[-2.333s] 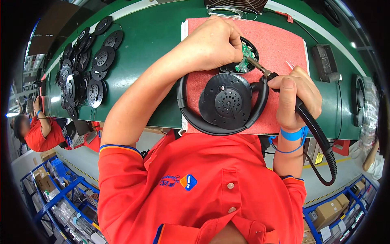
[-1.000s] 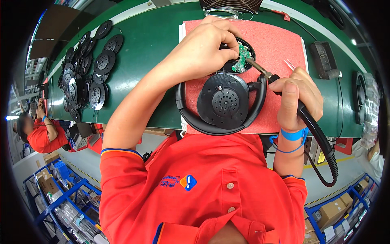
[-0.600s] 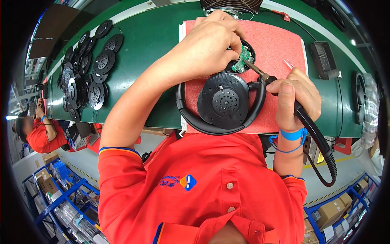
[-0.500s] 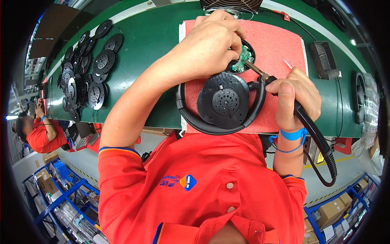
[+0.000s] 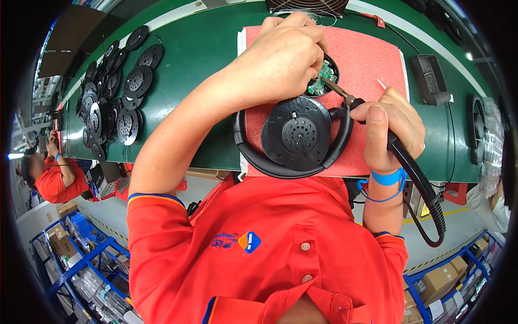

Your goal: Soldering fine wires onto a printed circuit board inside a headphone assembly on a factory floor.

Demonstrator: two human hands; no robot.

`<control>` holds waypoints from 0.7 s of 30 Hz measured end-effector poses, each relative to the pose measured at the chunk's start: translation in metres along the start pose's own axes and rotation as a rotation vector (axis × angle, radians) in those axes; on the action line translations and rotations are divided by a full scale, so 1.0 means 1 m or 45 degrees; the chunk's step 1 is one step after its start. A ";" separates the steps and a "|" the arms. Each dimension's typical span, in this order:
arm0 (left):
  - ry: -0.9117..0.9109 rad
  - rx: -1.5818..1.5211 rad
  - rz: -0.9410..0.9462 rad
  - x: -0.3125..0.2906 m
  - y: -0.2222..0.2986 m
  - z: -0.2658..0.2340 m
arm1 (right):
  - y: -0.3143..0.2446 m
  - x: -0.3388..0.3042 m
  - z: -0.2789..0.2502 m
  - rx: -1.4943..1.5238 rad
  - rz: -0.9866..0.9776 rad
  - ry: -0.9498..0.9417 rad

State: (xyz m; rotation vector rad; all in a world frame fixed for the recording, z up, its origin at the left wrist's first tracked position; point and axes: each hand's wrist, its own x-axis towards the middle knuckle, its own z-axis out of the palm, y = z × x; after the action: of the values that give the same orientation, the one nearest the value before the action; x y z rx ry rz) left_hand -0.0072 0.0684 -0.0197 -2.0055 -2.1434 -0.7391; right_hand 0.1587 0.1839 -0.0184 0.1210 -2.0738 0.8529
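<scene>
A black headphone lies on the pink foam mat, its headband curving toward me. Its near ear cup carries a round black speaker plate with small holes. Inside the far ear cup shows a green circuit board. My left hand bends over that cup with its fingertips pinched at the board; whatever they grip is hidden. In my right hand is a soldering iron, its metal tip touching or very near the board. Two thin pale prongs stick out beyond the right hand's knuckles.
Many round black speaker plates lie heaped on the green table at left. A black tray stands at right, and a fan grille at the far edge. Another person in red sits far left.
My left hand has shifted slightly, with its fingers lower over the ear cup. The right hand and soldering iron have moved a little to the left. The headphone stays put.
</scene>
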 end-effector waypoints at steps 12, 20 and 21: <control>-0.052 0.020 0.025 0.004 0.002 -0.003 | -0.001 0.000 -0.001 -0.017 0.015 -0.039; -0.126 0.070 0.035 0.008 0.002 -0.007 | 0.000 -0.001 -0.003 0.025 -0.029 0.012; -0.134 0.079 0.041 0.008 0.003 -0.007 | 0.000 -0.001 -0.004 0.019 -0.032 -0.002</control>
State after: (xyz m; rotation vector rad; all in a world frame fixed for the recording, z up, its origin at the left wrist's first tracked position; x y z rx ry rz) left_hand -0.0074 0.0729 -0.0093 -2.0860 -2.1553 -0.5679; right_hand 0.1621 0.1861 -0.0173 0.1557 -2.0635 0.8533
